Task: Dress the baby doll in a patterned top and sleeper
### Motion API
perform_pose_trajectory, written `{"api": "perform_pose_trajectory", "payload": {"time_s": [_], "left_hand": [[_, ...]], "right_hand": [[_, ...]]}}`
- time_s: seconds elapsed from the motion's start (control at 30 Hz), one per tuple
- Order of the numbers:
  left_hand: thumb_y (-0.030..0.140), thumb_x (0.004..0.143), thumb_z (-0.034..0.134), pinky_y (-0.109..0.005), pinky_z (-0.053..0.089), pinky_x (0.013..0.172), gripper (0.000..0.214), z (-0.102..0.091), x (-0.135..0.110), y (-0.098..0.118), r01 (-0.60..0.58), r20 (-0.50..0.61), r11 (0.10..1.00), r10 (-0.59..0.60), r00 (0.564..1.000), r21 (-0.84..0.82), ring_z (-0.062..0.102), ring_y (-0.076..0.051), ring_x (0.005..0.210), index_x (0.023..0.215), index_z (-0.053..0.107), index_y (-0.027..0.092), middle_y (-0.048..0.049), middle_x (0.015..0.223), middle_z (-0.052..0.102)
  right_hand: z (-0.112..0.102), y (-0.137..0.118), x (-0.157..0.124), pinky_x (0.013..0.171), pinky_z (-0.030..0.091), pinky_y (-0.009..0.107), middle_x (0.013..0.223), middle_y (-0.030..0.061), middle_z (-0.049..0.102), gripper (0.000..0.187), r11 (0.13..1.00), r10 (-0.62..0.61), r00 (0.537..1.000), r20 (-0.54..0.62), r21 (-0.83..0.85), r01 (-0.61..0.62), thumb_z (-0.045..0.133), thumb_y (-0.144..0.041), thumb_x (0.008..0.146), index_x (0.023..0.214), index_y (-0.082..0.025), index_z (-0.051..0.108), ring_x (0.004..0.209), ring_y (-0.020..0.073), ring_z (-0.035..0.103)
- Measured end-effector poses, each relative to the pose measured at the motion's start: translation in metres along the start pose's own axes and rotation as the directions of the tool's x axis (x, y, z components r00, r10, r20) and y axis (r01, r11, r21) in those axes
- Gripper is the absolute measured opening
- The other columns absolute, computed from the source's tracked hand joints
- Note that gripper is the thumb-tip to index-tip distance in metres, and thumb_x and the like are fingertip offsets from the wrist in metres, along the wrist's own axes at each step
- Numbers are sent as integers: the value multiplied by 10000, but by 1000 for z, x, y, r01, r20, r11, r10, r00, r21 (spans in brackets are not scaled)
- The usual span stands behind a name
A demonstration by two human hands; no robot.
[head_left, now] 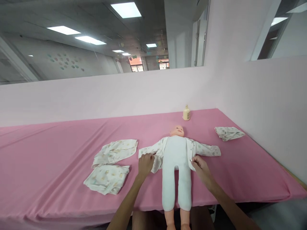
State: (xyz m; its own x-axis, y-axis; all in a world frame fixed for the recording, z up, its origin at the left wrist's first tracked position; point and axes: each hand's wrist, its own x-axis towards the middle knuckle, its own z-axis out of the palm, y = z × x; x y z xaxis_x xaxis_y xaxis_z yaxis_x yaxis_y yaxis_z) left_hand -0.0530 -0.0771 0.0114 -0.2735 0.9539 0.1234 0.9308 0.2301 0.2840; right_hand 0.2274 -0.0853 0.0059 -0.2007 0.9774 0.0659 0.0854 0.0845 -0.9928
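In the head view, a doll (177, 156) lies on its back on a pink sheet (59, 156), its head toward the wall (153, 92) and its lower legs reaching past the near edge. A patterned shirt (190, 150) is spread open around its white body, sleeves stretched out to both sides; no doll hands show at the cuffs, so how far the arms fill them cannot be told.

The right hand (202, 166) is narrow, thumb and finger pinching the edge of one front flap. The left hand (145, 163) is curled over the other flap, near the sleeve; whether its fingers grip cloth cannot be told.

The likeliest trouble is the doll sliding: with its legs overhanging, a firm pull toward the person could draw it off the edge, perhaps dragging the sheet along. Uneven tugging could roll the body or twist the shirt, since the flap by the left hand looks bunched. Small dark spots on the other flap may be fasteners; if so, crooked edges could mismatch them.

A farther cloth (117, 151) and a nearer cloth (107, 179) lie left of the doll, a folded cloth (229, 133) to its right. The bottle (186, 114) stands beyond its head, well clear of both hands, so knocking it over seems unlikely.
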Motion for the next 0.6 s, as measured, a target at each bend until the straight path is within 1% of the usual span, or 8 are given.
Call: {"api": "perform_pose_trajectory", "payload": {"time_s": [0.13,0.23,0.3,0.33,0.4,0.43,0.5,0.6], "left_hand": [[175,889,359,-313,400,704,269,-4,-2,0,9,-84,1000,-11,996,-22,571,-223,817,686,536,186,-62,789,635],[188,895,388,-346,430,789,206,-2,-7,9,22,-235,998,-35,971,-59,574,-244,927,906,592,164,-95,962,646],[223,905,415,-379,427,865,222,3,-15,15,-54,-298,997,33,954,-61,557,-262,1009,1043,576,157,-116,1063,630],[217,910,406,-390,422,883,230,6,-19,18,-113,-283,992,94,955,-53,551,-265,1023,1062,570,162,-117,1070,629],[170,909,362,-381,435,849,241,15,-28,22,-188,-164,979,174,971,-74,565,-250,974,1036,566,175,-104,1031,639],[144,901,345,-367,442,820,254,19,-31,23,-180,-97,978,171,981,-102,574,-241,950,1032,560,177,-99,1023,642],[136,895,336,-342,447,771,266,25,-33,24,-96,-3,981,97,995,-166,586,-231,932,1061,541,171,-99,1044,641],[167,900,327,-334,433,729,240,24,-27,22,-14,53,972,27,998,-234,584,-231,888,993,548,163,-94,995,645]], "right_hand": [[0,7,1,565,286,257,684,-39,344,171,1000,-12,999,-34,21,12,496,-318,833,718,-217,419,621,130,318],[-1,5,1,574,305,257,685,-39,347,180,1000,-12,999,-43,16,13,487,-331,843,723,-215,421,623,129,330],[-1,3,0,584,329,258,690,-36,372,177,1000,-17,999,-38,-5,17,482,-343,847,735,-213,438,627,131,355],[-1,2,0,597,347,262,703,-31,398,168,999,-22,999,-36,-28,21,483,-347,845,751,-212,456,637,135,377],[-1,2,-3,646,386,277,758,-13,466,146,994,-36,998,-42,-100,32,498,-350,836,807,-207,499,690,152,436],[0,4,-5,676,401,288,802,0,501,145,989,-50,998,-50,-144,42,515,-350,825,845,-206,519,733,165,465],[1,9,-8,705,413,306,863,19,544,167,972,-90,993,-74,-224,72,553,-350,795,878,-207,536,799,190,497],[-4,17,-9,615,365,290,730,-8,503,181,947,-97,992,-77,-314,68,549,-372,793,734,-216,480,695,172,457]]}}
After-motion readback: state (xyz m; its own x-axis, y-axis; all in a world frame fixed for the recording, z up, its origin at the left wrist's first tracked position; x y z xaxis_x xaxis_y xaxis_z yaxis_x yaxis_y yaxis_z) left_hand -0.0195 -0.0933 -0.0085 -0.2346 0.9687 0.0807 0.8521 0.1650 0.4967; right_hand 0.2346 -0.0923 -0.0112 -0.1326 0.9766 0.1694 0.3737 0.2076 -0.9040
